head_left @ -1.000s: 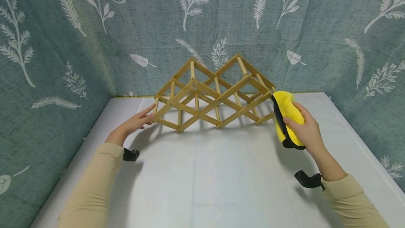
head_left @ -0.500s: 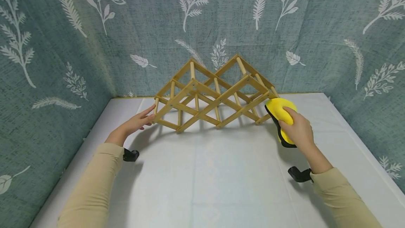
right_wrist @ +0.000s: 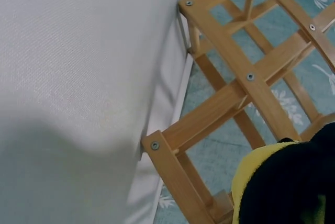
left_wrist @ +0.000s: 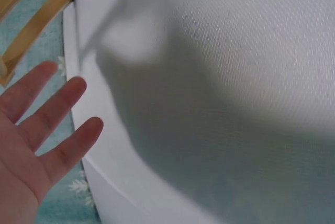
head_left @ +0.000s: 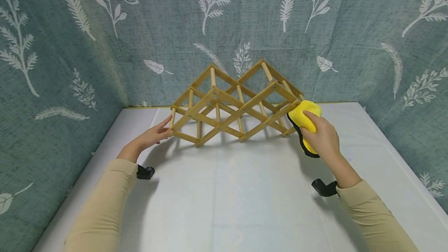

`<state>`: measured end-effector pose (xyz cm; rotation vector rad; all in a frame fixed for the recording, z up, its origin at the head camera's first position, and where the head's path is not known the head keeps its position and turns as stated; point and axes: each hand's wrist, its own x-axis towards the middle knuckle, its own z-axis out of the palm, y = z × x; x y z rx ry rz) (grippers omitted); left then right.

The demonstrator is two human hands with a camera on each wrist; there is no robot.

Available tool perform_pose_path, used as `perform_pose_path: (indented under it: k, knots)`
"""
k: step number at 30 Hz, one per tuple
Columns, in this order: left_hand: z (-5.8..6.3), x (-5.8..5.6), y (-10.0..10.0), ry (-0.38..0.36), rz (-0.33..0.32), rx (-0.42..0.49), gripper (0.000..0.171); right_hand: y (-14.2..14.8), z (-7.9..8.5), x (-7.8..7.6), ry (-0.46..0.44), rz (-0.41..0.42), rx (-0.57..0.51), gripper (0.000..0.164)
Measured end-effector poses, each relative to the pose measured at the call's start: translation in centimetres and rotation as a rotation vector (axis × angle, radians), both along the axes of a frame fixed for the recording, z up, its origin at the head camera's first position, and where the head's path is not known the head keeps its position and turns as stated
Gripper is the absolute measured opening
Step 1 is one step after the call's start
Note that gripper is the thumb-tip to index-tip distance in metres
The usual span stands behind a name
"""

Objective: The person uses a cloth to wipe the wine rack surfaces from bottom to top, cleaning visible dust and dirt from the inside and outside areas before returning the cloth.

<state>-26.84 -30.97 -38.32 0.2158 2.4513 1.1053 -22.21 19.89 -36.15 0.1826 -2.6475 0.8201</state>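
A folding wooden rack (head_left: 229, 100) of crossed slats and dowels stands zigzag on the white table. My left hand (head_left: 151, 136) touches its left end; in the left wrist view three fingers (left_wrist: 55, 111) are straight and spread, the rest out of sight. At the rack's right end, my right hand (head_left: 322, 134) grips a folded yellow cloth (head_left: 305, 112) with black edging. The cloth lies against the end of the slats. In the right wrist view, the cloth's dark side and yellow edge (right_wrist: 246, 174) cover part of the rack; the right fingers are hidden there.
The white table cover (head_left: 224, 193) spreads in front of the rack. Behind and at both sides hangs a blue-green curtain (head_left: 168, 22) with white leaf prints. A black camera mount juts from each wrist, such as the right mount (head_left: 324, 188).
My right hand has moved left with the yellow cloth, dipping and then rising slightly, onto the rack's right end. The left hand and the rack have hardly moved.
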Motion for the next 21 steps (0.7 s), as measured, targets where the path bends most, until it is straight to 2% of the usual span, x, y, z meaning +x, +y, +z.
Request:
perform_pose_path:
  k: [3,9,14,21]
  knots:
    - [0.1,0.1,0.3,0.046,0.015,-0.041,0.081,-0.1,0.1,0.0,-0.004,-0.002,0.003,0.048]
    - [0.4,0.3,1.7,0.176,0.099,-0.184,0.091,0.1,0.0,0.2,-0.001,0.004,0.014,0.047]
    - [0.0,0.2,2.2,0.26,0.15,-0.244,0.093,0.4,-0.2,0.4,0.027,0.011,0.014,0.047]
    - [-0.6,0.1,2.0,0.372,0.139,-0.276,0.083,0.1,0.4,0.9,0.115,0.049,0.004,0.045]
